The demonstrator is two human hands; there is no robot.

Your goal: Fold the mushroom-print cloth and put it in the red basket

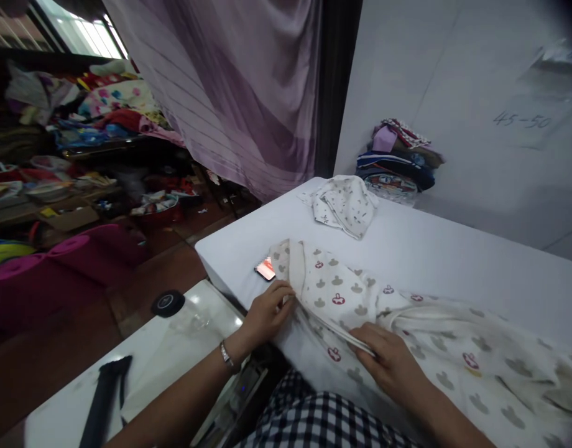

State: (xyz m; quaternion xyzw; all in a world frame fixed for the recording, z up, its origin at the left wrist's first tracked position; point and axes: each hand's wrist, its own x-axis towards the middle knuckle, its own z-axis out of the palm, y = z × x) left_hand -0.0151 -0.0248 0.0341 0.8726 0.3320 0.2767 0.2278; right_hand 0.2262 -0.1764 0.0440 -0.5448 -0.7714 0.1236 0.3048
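A cream garment (pixel 332 280) with grey and red printed motifs lies stretched across the white table, running off to the right. My left hand (pixel 270 308), with a bracelet at the wrist, pinches the garment's edge near its cuff-like band. Further right, my right hand (pixel 383 354) is closed on the same pale folded edge, which runs taut between both hands. A phone (pixel 266 269) with a lit screen sits just beyond my left hand, partly under the garment. Farther back on the table lies a crumpled white printed cloth (pixel 346 205).
A stack of folded clothes (pixel 395 155) stands by the wall behind the white table (pixel 477 249). On a lower white surface (pixel 174 348) at left are a black round object (pixel 168 303) and a dark strap-like item (pixel 104 398). A purple curtain (pixel 249 93) hangs behind.
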